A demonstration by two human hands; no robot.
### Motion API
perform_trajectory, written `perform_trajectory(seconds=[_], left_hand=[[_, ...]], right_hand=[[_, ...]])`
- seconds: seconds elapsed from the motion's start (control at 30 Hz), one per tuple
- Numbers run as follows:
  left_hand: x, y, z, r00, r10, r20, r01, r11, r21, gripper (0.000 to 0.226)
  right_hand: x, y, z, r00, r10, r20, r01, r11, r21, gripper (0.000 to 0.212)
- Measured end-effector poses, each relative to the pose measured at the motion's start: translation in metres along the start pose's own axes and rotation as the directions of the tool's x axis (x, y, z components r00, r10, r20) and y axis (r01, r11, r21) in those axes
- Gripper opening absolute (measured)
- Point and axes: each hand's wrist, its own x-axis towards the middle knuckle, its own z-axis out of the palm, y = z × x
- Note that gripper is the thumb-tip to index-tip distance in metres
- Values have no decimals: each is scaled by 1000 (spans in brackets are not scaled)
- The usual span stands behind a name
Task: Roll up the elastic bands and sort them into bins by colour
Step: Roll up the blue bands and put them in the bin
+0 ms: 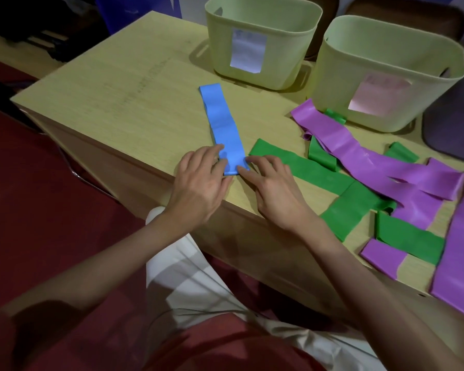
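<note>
**Blue band under both hands at the worktop's near edge**

While the blue band (pixel 223 127) lies flat and stretched away from me on the worktop (pixel 134 97), I have both hands at its near end. My left hand (pixel 198 183) rests on that end's left side, fingers lightly bent over it; my right hand (pixel 271 188) touches the right corner with its fingertips (pixel 243 171). Whether either grip actually pinches the band I cannot tell. Just right of my right hand lie green bands (pixel 306 170), tangled with purple bands (pixel 386 167) that spread toward the right edge. Two pale green bins stand at the far side, the left bin (pixel 260 46) beyond the blue band, the right bin (pixel 386 76) touching the purple heap. Each carries a paper label.
</note>
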Motion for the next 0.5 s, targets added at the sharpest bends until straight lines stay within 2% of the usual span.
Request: perform_trajectory(seconds=[0.17, 0.23, 0.37, 0.5], left_hand=[[11, -7, 7, 997, -76, 21, 79, 950, -301, 33], [14, -7, 9, 997, -73, 15, 74, 948, -310, 31], [19, -6, 11, 997, -79, 4, 77, 956, -282, 5], [26, -5, 4, 972, -192, 134, 230, 892, -388, 11]], right_hand=[[4, 2, 2, 1000, 7, -25, -6, 1000, 17, 56], [6, 2, 4, 999, 4, -40, -2, 999, 42, 51], [14, 4, 9, 992, 17, -125, 3, 987, 159, 31], [24, 4, 9, 986, 28, -163, 9, 975, 222, 20]])
